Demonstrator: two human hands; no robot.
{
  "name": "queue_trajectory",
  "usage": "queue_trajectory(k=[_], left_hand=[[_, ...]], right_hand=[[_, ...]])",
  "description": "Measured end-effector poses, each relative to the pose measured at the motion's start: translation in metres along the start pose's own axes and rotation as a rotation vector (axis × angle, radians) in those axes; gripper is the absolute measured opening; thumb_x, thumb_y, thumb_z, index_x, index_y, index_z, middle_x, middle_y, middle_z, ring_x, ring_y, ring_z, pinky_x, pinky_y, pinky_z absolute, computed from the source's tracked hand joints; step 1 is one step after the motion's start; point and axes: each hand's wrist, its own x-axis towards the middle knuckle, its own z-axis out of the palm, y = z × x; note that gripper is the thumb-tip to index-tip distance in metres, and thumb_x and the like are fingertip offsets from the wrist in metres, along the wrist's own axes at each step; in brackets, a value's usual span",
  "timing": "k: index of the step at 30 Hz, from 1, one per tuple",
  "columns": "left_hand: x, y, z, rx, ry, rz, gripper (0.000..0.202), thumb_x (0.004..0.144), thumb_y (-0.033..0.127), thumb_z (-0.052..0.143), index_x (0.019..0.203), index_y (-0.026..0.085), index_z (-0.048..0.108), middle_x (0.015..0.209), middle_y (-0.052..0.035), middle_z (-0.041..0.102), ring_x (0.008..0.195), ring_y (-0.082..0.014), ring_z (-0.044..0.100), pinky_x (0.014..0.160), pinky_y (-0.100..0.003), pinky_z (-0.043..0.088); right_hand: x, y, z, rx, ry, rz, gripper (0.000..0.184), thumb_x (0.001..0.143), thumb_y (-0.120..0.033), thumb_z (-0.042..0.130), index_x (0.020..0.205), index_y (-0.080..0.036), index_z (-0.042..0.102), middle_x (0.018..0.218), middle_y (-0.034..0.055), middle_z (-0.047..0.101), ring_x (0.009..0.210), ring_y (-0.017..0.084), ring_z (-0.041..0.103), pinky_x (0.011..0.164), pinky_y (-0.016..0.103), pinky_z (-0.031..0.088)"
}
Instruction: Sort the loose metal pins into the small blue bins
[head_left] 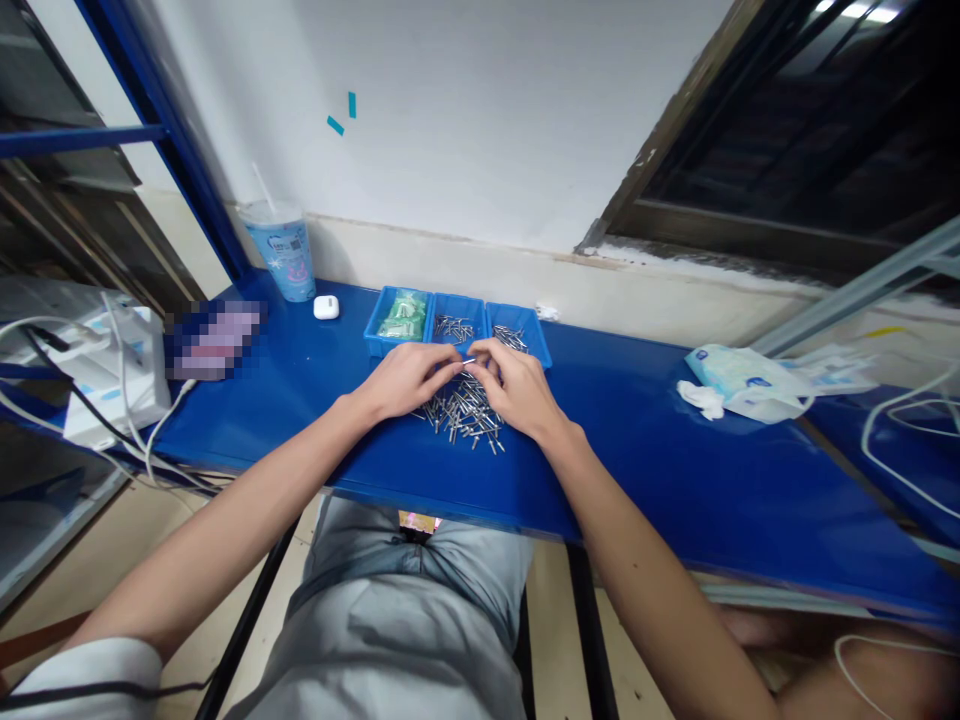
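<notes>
My left hand [409, 378] and my right hand [517, 388] meet above a loose pile of small metal rivets [461, 412] on the blue bench. Their fingertips come together around a thin metal rivet [468, 360], which is mostly hidden by my fingers. Just beyond the hands stands a row of blue plastic trays [457, 318]. A green bagged item [402, 314] fills the left tray, while the middle and right trays hold more rivets [454, 327].
The blue bench top [675, 480] runs across the view below a white wall. Toward the back left are a printed plastic cup with a straw [283, 250] and a white earbud case [326, 307]. White cables and a white device [116, 375] lie far left; plastic packets [742, 385] lie right.
</notes>
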Motion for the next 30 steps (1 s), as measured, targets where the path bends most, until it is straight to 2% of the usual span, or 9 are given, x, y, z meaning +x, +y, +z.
queue_trajectory(k=[4,8,13,18,23,27,30], left_hand=[[0.0004,-0.0013,0.0015,-0.018,0.041,0.028,0.028,0.107,0.035,0.048,0.099,0.018,0.068,0.087,-0.0038,0.071,0.076,-0.0171,0.063,0.073,-0.028,0.045],[0.0004,-0.0014,0.0021,-0.024,0.07,0.067,0.025,0.107,0.032,0.049,0.099,0.017,0.068,0.089,-0.0044,0.071,0.076,-0.0166,0.064,0.073,-0.028,0.046],[0.0004,-0.0007,0.0023,-0.029,0.111,0.088,0.024,0.106,0.031,0.05,0.097,0.017,0.068,0.087,-0.0046,0.068,0.074,-0.0155,0.062,0.072,-0.028,0.048],[0.0007,-0.0017,0.0028,-0.049,0.129,0.102,0.023,0.105,0.032,0.052,0.097,0.017,0.068,0.089,-0.0049,0.068,0.078,-0.0159,0.062,0.074,-0.029,0.049],[0.0004,-0.0016,0.0021,-0.048,0.12,0.077,0.024,0.105,0.033,0.052,0.097,0.018,0.069,0.09,-0.0054,0.069,0.08,-0.0166,0.063,0.075,-0.03,0.05],[0.0001,-0.001,0.0015,-0.047,0.106,0.063,0.025,0.105,0.034,0.051,0.098,0.018,0.069,0.091,-0.0059,0.07,0.082,-0.0173,0.064,0.076,-0.03,0.05],[0.0001,-0.001,0.0016,-0.044,0.102,0.058,0.025,0.105,0.033,0.051,0.097,0.018,0.069,0.092,-0.0061,0.07,0.082,-0.0174,0.063,0.076,-0.031,0.05]], right_hand=[[0.0006,-0.0001,0.0005,-0.005,0.004,-0.027,0.013,0.105,-0.026,0.049,0.107,-0.022,0.061,0.101,0.0066,0.073,0.086,0.021,0.068,0.079,0.033,0.047],[0.0009,0.0005,0.0011,-0.046,0.012,0.003,0.019,0.106,-0.029,0.046,0.097,-0.023,0.062,0.096,0.0064,0.073,0.086,0.022,0.068,0.078,0.034,0.046],[0.0004,0.0002,0.0006,0.012,0.012,0.013,0.013,0.102,-0.028,0.054,0.113,-0.024,0.061,0.099,0.0053,0.074,0.083,0.021,0.068,0.079,0.033,0.048],[0.0006,-0.001,0.0005,-0.021,0.021,-0.012,0.018,0.106,-0.029,0.047,0.099,-0.023,0.062,0.098,0.0067,0.073,0.088,0.022,0.068,0.08,0.034,0.047],[0.0007,-0.0021,0.0001,0.02,-0.016,0.014,0.014,0.103,-0.028,0.053,0.111,-0.022,0.062,0.101,0.0064,0.075,0.084,0.021,0.069,0.079,0.033,0.048],[0.0004,-0.0022,-0.0003,-0.001,-0.029,0.029,0.018,0.106,-0.031,0.047,0.101,-0.023,0.063,0.098,0.0062,0.075,0.086,0.022,0.069,0.079,0.034,0.048],[0.0001,-0.0017,-0.0004,0.028,-0.047,0.039,0.015,0.103,-0.033,0.053,0.113,-0.024,0.062,0.099,0.0055,0.074,0.083,0.021,0.068,0.077,0.034,0.048]])
